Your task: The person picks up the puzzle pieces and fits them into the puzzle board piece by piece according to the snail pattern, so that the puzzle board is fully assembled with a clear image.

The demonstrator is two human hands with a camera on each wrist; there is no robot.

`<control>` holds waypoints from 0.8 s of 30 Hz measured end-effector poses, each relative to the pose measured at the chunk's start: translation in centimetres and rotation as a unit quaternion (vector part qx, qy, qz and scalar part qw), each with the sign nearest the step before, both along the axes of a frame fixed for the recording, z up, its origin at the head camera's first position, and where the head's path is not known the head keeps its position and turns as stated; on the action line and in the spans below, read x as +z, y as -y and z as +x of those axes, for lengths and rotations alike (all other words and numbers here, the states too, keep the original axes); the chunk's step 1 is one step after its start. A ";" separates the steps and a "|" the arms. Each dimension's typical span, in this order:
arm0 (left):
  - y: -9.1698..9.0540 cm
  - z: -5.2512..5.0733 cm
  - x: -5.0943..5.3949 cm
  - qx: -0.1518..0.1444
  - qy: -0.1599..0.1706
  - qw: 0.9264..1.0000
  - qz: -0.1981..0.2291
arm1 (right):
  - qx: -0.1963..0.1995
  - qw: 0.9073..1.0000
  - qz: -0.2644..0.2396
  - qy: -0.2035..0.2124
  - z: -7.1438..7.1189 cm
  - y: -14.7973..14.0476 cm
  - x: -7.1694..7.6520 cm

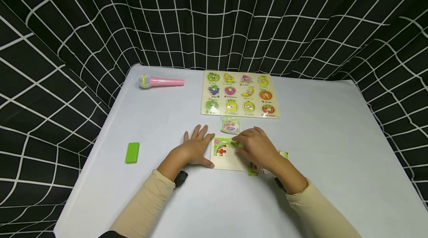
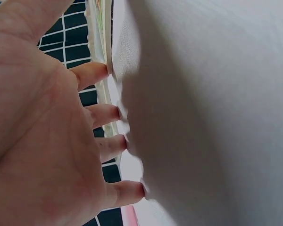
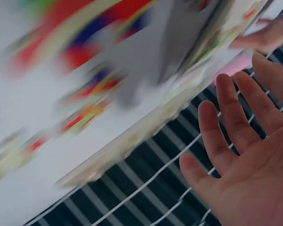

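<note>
A small wooden puzzle board [image 1: 228, 163] lies in the middle of the table, with joined picture pieces [image 1: 220, 151] in its upper left. My left hand [image 1: 191, 151] is spread flat at its left side, thumb and forefinger touching that edge. In the left wrist view the left hand's fingers [image 2: 106, 114] reach down to the tabletop. Over the board's upper right is my right hand [image 1: 258, 149]; its fingers look loosely extended in the right wrist view. Loose puzzle pieces [image 1: 252, 170] lie partly hidden beneath that hand. They are blurred in the right wrist view.
Just beyond the board is a small picture card [image 1: 230, 124]. A large fruit peg puzzle [image 1: 239, 94] lies behind it. A pink toy microphone [image 1: 164, 81] rests at the back left, and a green block [image 1: 132, 152] at the left. Black grid-patterned curtains [image 1: 214, 18] surround the table.
</note>
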State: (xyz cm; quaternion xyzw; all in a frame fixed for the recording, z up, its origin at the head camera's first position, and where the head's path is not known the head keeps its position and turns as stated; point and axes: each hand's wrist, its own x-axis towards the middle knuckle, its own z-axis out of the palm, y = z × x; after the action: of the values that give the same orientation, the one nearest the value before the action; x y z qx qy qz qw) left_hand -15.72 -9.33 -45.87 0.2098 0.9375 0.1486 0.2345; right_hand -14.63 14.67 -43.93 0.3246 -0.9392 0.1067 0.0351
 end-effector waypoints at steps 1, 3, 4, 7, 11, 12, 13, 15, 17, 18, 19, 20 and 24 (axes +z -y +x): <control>0.0 0.0 0.0 0.001 0.001 1.000 0.003 | -0.011 1.000 -0.002 0.003 0.1 -0.9 0.1; 0.0 0.0 0.0 0.000 0.003 1.000 0.004 | -0.030 1.000 0.000 0.006 0.2 -2.7 0.0; 0.1 0.0 0.1 0.000 0.003 1.000 0.004 | -0.039 0.999 0.002 0.008 0.3 -3.6 -0.1; 0.3 0.1 0.2 -0.001 0.006 1.000 0.003 | -0.067 0.997 0.011 0.024 0.7 -5.8 -0.4; 0.7 0.2 0.4 0.003 0.008 1.000 0.005 | -0.094 0.994 0.014 0.050 1.3 -7.6 -1.0; 0.8 0.2 0.3 0.004 0.009 1.000 0.006 | -0.097 0.994 0.013 0.053 1.4 -7.8 -1.1; 0.8 0.2 0.3 0.006 0.009 1.000 0.008 | -0.099 0.994 0.012 0.055 1.5 -8.0 -1.3; 0.8 0.3 0.3 0.007 0.012 1.000 0.012 | -0.101 0.994 0.011 0.051 1.8 -8.3 -1.6; 0.7 0.3 0.2 0.006 0.013 1.000 0.013 | -0.102 0.994 0.012 0.045 1.9 -8.5 -1.7; 0.6 0.3 0.2 0.005 0.014 1.000 0.014 | -0.103 0.994 0.012 0.042 1.9 -8.6 -1.7; 0.6 0.2 0.2 0.004 0.014 1.000 0.014 | -0.105 0.994 0.011 0.041 2.0 -8.6 -1.8; 0.5 0.2 0.2 0.003 0.014 1.000 0.013 | -0.106 0.994 0.011 0.039 2.0 -8.7 -1.8; 0.1 0.1 0.2 0.000 0.017 1.000 0.012 | -0.107 0.994 0.007 0.035 2.1 -9.0 -1.8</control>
State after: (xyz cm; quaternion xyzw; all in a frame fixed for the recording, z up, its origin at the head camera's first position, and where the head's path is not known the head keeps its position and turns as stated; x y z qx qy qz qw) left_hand -15.57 -9.47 -45.67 0.2105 0.9314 0.1631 0.2480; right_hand -12.52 23.70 -45.72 0.2183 -0.9699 0.1075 0.0112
